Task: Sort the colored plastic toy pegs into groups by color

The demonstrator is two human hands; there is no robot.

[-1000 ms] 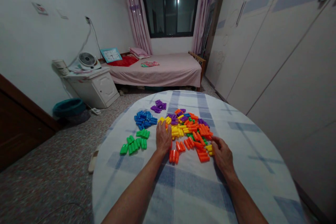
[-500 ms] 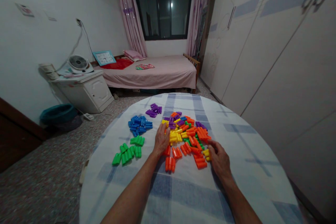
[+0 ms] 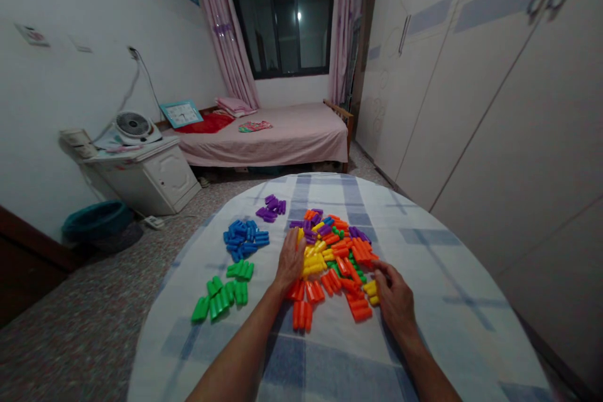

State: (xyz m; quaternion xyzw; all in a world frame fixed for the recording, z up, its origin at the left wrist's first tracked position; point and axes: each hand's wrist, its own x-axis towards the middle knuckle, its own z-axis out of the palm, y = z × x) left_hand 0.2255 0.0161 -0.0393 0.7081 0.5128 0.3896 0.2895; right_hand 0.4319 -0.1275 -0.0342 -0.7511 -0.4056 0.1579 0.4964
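A mixed heap of small plastic pieces, ridged like joined tubes, lies between my hands. My left hand (image 3: 291, 260) rests along the heap's left side, fingers stretched out beside the yellow pieces (image 3: 315, 260). At the right side, my right hand (image 3: 396, 295) has its fingers apart and slightly bent, close to the orange pieces (image 3: 362, 252) and a small yellow piece (image 3: 372, 292). Neither hand visibly grips a piece, though my fingers partly cover the heap's edges. Green pieces (image 3: 220, 301), blue pieces (image 3: 245, 239) and purple pieces (image 3: 271, 208) form separate groups to the left.
The round table (image 3: 452, 339) wears a blue and white checked cloth. Beyond it stand a pink-covered bed (image 3: 301, 138) and, at left, a white cabinet (image 3: 172, 179) carrying a fan (image 3: 134, 125). A tall wardrobe (image 3: 471, 107) lines the right side.
The view has tilted slightly, so the table sits a little lower in it. Both hands stay at the two sides of the heap, with hardly any shift among the pieces.
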